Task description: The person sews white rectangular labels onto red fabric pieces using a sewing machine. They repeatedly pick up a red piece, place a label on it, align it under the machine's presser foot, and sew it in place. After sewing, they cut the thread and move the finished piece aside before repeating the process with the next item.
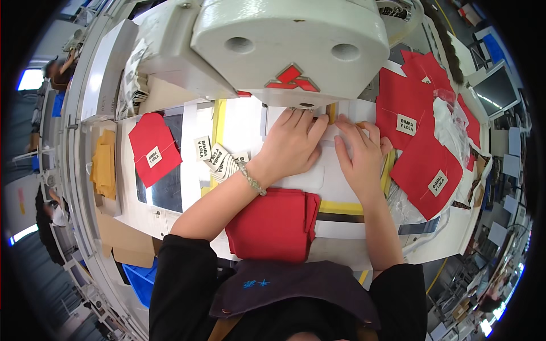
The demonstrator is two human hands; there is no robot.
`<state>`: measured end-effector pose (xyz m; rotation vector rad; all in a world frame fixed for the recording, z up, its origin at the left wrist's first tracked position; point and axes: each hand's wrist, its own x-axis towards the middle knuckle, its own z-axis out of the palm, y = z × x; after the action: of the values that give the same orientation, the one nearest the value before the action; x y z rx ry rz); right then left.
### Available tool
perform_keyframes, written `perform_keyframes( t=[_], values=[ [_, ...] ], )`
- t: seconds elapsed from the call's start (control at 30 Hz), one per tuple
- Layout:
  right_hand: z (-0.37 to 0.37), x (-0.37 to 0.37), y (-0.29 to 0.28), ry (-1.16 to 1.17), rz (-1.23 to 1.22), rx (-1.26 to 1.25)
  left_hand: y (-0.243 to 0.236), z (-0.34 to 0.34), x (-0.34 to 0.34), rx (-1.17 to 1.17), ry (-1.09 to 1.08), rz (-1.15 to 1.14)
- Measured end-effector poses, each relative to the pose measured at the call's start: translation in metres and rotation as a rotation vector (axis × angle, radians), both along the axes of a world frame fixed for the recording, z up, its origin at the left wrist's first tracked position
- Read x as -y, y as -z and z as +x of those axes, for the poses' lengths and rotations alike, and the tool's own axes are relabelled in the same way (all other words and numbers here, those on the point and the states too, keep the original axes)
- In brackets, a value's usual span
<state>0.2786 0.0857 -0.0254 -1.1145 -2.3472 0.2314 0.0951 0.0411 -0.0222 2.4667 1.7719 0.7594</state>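
Observation:
Both my hands work beneath the head of a big pale industrial sewing machine. My left hand, with a beaded bracelet at its wrist, lies palm down with its fingers stretched forward over the white plate. Its fingertips are partly hidden at the machine's lower edge. My right hand rests across from it, fingers bent and apart, near a small yellowish strip. I see nothing gripped in either hand. Close to my body, a stack of folded red fabric pieces lies below my left forearm.
Loose pale printed labels lie left of my forearm. Farther left are a labelled red piece and a tray of yellow pieces. Labelled red pieces and clear plastic lie at right. A blue bin stands below left.

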Motion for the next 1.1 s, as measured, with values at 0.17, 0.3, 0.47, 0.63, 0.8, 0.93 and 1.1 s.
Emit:
perform_keyframes(
  t=[0.17, 0.3, 0.47, 0.63, 0.8, 0.93, 1.1],
  values=[
    [0.002, -0.002, -0.002, 0.034, 0.016, -0.033, -0.007, -0.007, 0.004, 0.012, 0.071, 0.042],
    [0.008, 0.004, -0.011, 0.071, 0.005, -0.042, -0.020, -0.008, 0.029, 0.011, 0.123, 0.065],
    [0.033, 0.036, -0.019, 0.096, -0.042, -0.064, -0.040, -0.021, 0.085, 0.081, 0.110, -0.131],
    [0.051, 0.068, -0.016, 0.114, -0.124, -0.059, -0.034, -0.024, 0.121, 0.019, 0.076, -0.184],
    [0.048, 0.094, -0.018, 0.008, -0.084, -0.045, -0.034, -0.022, 0.124, -0.050, 0.053, -0.242],
    [0.033, 0.113, -0.025, -0.093, -0.111, -0.017, -0.035, -0.018, 0.122, -0.212, 0.073, -0.243],
    [0.028, 0.125, -0.017, -0.146, -0.150, -0.033, -0.027, -0.018, 0.132, -0.301, 0.076, -0.194]
  ],
)
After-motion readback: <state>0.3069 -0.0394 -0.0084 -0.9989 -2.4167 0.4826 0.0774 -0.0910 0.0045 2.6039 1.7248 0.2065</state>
